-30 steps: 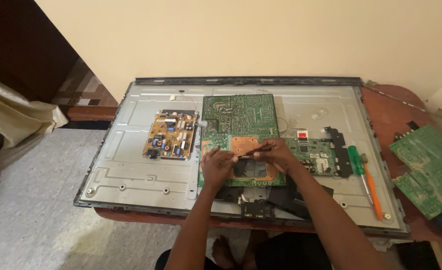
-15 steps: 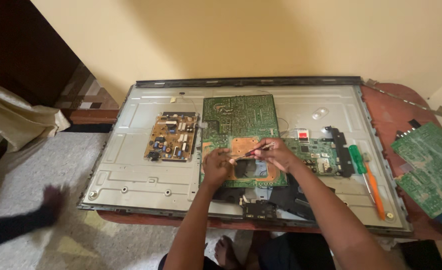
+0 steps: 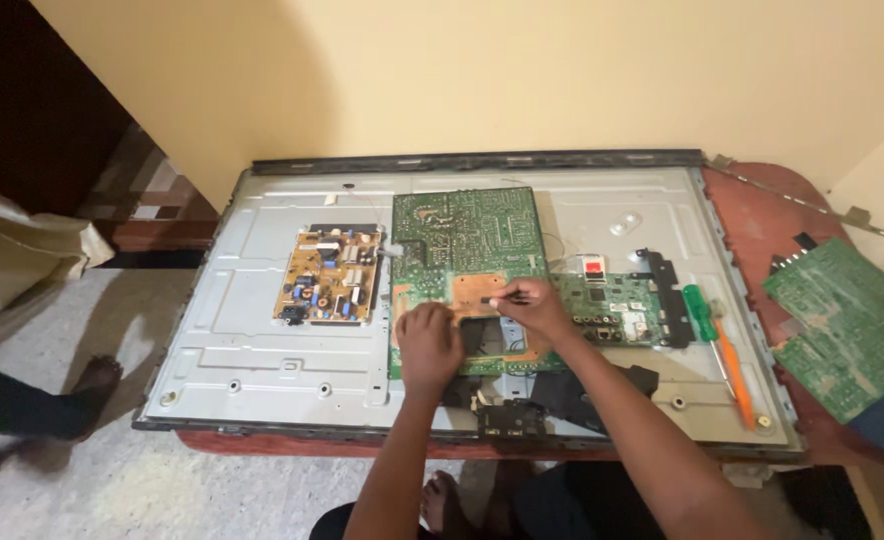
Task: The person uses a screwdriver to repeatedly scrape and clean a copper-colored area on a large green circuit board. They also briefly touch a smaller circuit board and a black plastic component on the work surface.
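**Head view: both hands down on the big green board**

Head camera looks straight down at an opened flat-panel TV back (image 3: 262, 350) lying on a reddish bench (image 3: 752, 215). Compared to a second ago, not much has shifted: both hands are parked on the same spot of the large green circuit board (image 3: 467, 235) in the middle of the panel, so the fine work there is clearly ongoing rather than wrapped up. What did change is off to the left, where another person's foot (image 3: 92, 378) has stepped onto the floor beside the bench.

Left hand (image 3: 429, 345) rests flat-ish on the lower part of the board with its fingers curled down, pressing rather than gripping anything I can make out. Right hand (image 3: 532, 305) has its fingers pinched closed on a thin dark tool (image 3: 494, 299), tip touching the board's copper-coloured patch (image 3: 467, 295). Can't tell exactly what kind of tool it is, too small.

Around it: a smaller tan power board (image 3: 329, 273) to the left, a smaller green board (image 3: 612, 308) just to the right, a screwdriver with green and orange handle (image 3: 717, 345) beyond that, and a loose green board (image 3: 842, 325) at the bench's right edge.
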